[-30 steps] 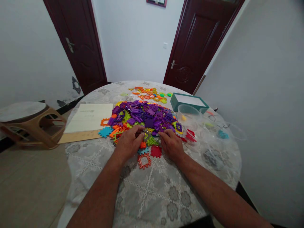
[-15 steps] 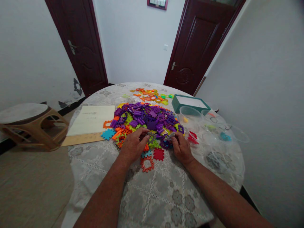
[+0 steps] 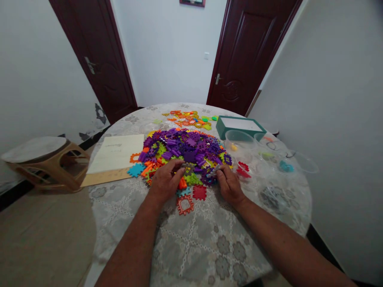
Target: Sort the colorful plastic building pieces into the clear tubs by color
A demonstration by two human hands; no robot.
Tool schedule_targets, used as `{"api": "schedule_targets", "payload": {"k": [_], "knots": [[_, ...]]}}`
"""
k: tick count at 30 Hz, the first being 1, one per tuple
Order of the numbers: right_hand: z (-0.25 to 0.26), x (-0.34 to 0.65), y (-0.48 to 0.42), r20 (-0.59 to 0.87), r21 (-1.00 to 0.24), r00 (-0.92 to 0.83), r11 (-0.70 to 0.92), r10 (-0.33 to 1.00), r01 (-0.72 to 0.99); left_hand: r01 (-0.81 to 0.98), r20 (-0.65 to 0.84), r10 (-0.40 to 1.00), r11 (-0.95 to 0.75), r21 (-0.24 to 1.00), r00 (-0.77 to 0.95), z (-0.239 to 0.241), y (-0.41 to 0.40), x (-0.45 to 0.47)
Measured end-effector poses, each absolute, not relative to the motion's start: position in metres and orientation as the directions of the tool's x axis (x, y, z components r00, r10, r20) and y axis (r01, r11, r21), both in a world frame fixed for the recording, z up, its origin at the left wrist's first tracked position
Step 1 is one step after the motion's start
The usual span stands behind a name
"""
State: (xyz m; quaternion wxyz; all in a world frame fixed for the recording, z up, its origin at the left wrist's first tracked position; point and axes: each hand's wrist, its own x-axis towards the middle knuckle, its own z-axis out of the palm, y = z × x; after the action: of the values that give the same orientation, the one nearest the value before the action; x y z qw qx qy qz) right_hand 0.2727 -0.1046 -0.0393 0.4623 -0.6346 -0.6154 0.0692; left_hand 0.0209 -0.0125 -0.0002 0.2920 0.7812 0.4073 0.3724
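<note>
**HANDS SEPARATED: ONE GREY PIECE IN EACH**

Both hands work at the near edge of the pile of plastic pieces [image 3: 185,145] on the tabletop [image 3: 194,243].

**Change.** One second ago the hands met over a single grey cluster in front of the pile. Half a second ago they had drawn apart, and that spacing holds now.

**Left hand** [image 3: 164,182]: the fingers [image 3: 178,170] are narrowed in a pinch on the left grey piece [image 3: 188,167], held just above the green and orange pieces at the pile's edge.

**Right hand** [image 3: 229,185]: the fingers are closed on the right grey piece [image 3: 213,172], held low over purple pieces.

The two grey pieces are near each other but apart. It cannot be told whether the cluster was pulled in two or a second piece was picked up.

**Unchanged.** The red piece [image 3: 199,192] and the orange frame piece [image 3: 185,204] lie flat between the wrists. The clear tubs [image 3: 239,140] and the green box [image 3: 239,125] stand to the right, and the booklet [image 3: 118,147] lies to the left.
</note>
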Motion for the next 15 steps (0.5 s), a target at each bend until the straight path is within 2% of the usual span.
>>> {"api": "schedule_targets", "payload": {"k": [7,12,15], "knots": [[-0.037,0.262,-0.104,0.523,-0.664,0.099,0.333,0.847,0.669,0.419,0.366,0.829,-0.537,0.733,0.422,-0.001,-0.014,0.020],[-0.040,0.247,-0.104,0.417,-0.839,0.207,0.287,0.885,0.463,0.397,0.321,0.814,-0.532,0.748,0.485,0.003,-0.019,0.026],[-0.040,0.239,-0.104,0.371,-0.887,0.233,0.268,0.899,0.377,0.352,0.258,0.803,-0.491,0.797,0.537,0.008,-0.023,0.030]]}}
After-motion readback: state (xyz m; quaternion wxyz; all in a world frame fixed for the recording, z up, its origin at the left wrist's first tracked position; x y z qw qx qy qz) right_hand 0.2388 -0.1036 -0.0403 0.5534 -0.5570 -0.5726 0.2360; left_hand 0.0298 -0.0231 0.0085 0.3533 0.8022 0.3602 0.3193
